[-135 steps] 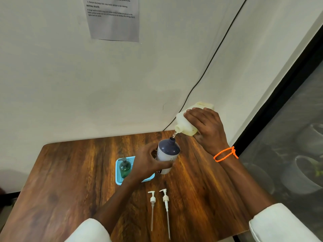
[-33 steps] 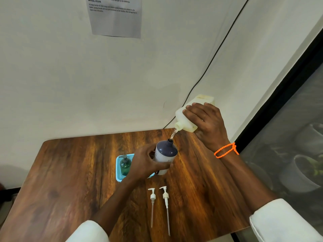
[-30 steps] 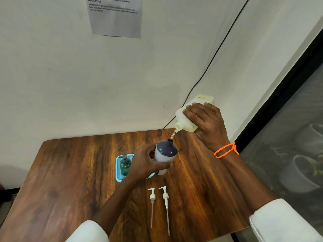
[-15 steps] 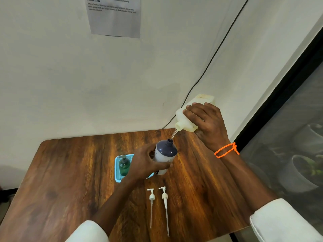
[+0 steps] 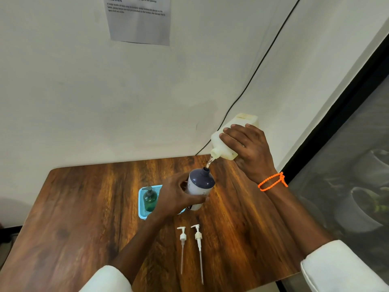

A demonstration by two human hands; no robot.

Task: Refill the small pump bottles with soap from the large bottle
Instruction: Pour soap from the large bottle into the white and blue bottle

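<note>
**Two hands, one pour: soap goes into the dark-topped bottle**

Two pumps (image 5: 190, 247) lie side by side on the table (image 5: 73, 218) at lower centre, heads toward the wall, tubes toward the person. They were likely set there to keep both necks open for filling and to be close when it is time to screw them back.

Right of centre, the right hand (image 5: 250, 150) grips the big bottle (image 5: 228, 140), fingers spread across its side and curled over it, the thumb hidden behind. The bottle is tipped neck-down to the left, so a thin stream (image 5: 209, 162) falls from its mouth.

Just below, the left hand (image 5: 176, 197) wraps the small bottle (image 5: 200, 187), fingers and thumb curled round its pale body. It is leaned toward the stream, its foot at or just above the table; I cannot tell which. That tilt puts the narrow mouth right under the spout, which seems to be the point.

Left of that hand, a green bottle (image 5: 149, 200) stands in a blue tray (image 5: 140, 204), a dark pump on it. With two loose pumps and only one open bottle in sight, the owner of the second pump is unclear.

The fill level cannot be seen through the dark top, so overflow is the risk.
</note>
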